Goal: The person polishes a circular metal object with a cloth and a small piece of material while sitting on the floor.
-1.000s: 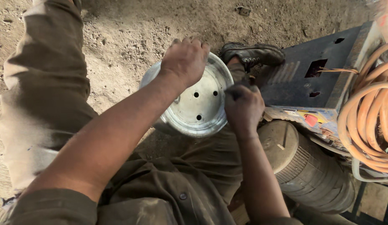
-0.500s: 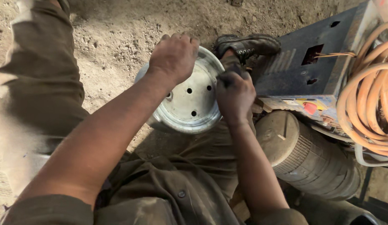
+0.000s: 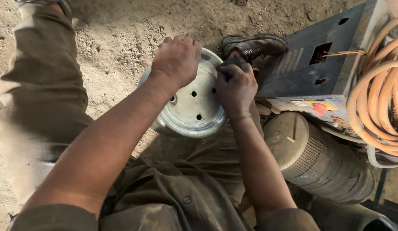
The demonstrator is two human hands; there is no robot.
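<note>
Shifted slightly since earlier: left hand [image 3: 176, 57] further over the disc [image 3: 191, 100] rim, fingers curled gripping it. Right hand [image 3: 236, 87] fisted, pinching a dark pad at the rim. Disc propped on the lap; face mostly bright already, edge under way.

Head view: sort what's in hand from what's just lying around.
In hand:
- round silver metal disc with holes, gripped at its top rim by the left hand
- small dark piece pressed to the disc's right edge by the right hand

Lying about:
- coiled orange hose
- dark metal machine box
- ribbed cylinder
</note>
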